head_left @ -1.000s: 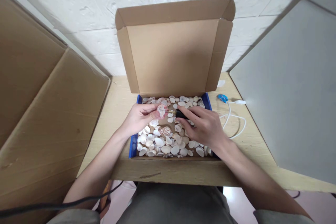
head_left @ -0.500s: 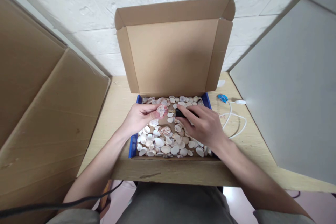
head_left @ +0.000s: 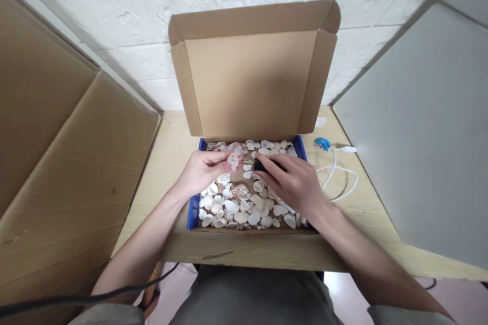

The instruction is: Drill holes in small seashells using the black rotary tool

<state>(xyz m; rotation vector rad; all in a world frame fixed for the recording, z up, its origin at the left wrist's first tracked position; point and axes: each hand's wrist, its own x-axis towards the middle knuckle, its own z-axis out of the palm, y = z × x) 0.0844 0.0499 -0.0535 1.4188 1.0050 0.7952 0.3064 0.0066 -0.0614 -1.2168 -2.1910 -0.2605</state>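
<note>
in the head view, the left hand is pinching a pale shell between thumb and fingers, holding it above the box. the right hand is gripping a black tool, its fingers closing around the handle and its brass-coloured tip pointing left at the shell. (whether the tip is actually touching is too small to tell.)

little is changing: the right hand is sitting slightly further left than a second ago, while the shell is staying nearly where it was. that is probably leaving the tip a touch nearer the shell, so the work seems to be continuing on this one piece, with the left hand doing the steadying and the right hand the fine moving.

below, loose shells are filling much of the box, and a brown-striped shell is lying just below the hands. the lid is standing open behind. on the table, a white cable and a small blue thing are lying to the right of the box.
</note>
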